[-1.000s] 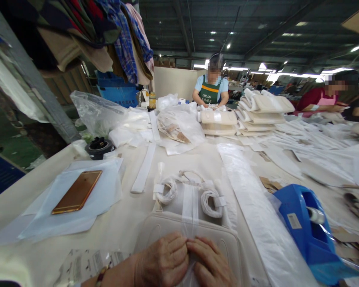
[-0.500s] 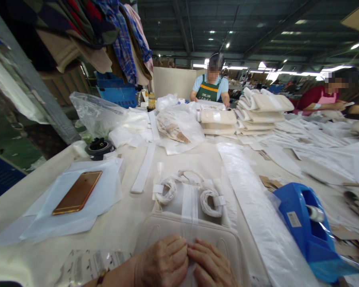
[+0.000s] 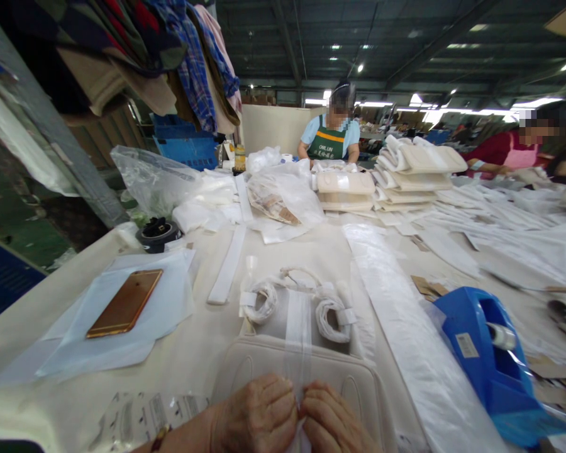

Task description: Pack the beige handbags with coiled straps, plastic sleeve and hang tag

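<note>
A folded cream padded piece (image 3: 349, 377) lies at the near table edge, with two coiled white cords (image 3: 332, 318) on its upper part. A clear tape strip (image 3: 298, 327) runs down its middle. My left hand (image 3: 255, 415) and my right hand (image 3: 334, 425) meet at the strip's near end, fingers curled and pressed together on it. The fingertips are partly hidden behind the knuckles.
A blue tape dispenser (image 3: 490, 362) stands at the right. A gold phone (image 3: 125, 303) lies on white sheets at the left, beyond it a black tape roll (image 3: 158, 233). Plastic bags (image 3: 283, 198) and stacked cream pads (image 3: 346, 189) fill the far table. Two people (image 3: 332, 135) work beyond.
My hands have drawn slightly closer to me along the tape strip and stay pressed together. The view has shifted a little.
</note>
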Available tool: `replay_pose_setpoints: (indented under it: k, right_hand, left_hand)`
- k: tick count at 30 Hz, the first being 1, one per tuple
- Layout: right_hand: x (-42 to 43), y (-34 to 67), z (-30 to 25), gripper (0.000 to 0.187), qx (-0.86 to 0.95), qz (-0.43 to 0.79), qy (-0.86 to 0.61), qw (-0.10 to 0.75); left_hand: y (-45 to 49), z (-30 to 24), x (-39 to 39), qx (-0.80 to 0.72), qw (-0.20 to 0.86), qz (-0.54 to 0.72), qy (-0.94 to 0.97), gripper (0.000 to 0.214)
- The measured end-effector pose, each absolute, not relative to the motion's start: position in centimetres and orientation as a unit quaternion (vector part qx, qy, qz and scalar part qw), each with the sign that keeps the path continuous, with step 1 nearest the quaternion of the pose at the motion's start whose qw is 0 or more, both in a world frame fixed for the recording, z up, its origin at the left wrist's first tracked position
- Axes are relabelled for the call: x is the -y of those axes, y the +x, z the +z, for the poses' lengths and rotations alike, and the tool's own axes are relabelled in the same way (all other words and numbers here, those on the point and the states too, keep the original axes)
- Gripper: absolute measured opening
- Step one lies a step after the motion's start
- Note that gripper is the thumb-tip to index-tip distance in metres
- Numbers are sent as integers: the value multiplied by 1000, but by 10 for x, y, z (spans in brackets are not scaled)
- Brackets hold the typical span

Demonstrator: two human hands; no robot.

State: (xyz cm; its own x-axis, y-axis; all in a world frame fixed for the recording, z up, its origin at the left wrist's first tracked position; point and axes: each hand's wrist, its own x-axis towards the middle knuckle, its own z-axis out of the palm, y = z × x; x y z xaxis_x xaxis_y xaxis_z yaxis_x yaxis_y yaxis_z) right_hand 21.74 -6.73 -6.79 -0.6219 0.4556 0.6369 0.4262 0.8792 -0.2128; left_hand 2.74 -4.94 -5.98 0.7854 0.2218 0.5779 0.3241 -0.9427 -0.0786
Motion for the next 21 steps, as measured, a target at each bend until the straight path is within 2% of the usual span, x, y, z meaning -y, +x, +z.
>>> replay_pose_setpoints:
  k: [5,8,11,15,21]
  right_hand:
    - [67,214,-67,28,899,21,-247,361]
    - [66,214,-64,28,902,25,-232,363]
    - [65,215,-64,28,905,18,-213,367]
    - [65,217,-68,27,906,6,-197,375]
    - [66,215,-61,30,910,21,-204,361]
  left_hand:
    - [24,-61,47,140,23,-280,-950,22]
    - [13,-49,40,128,-109,-265,-949,18]
    - [7,-34,32,178,-216,-270,-921,26]
    - [18,-33,28,272,-128,-288,-909,25]
    - [35,-59,36,276,7,-228,-934,12]
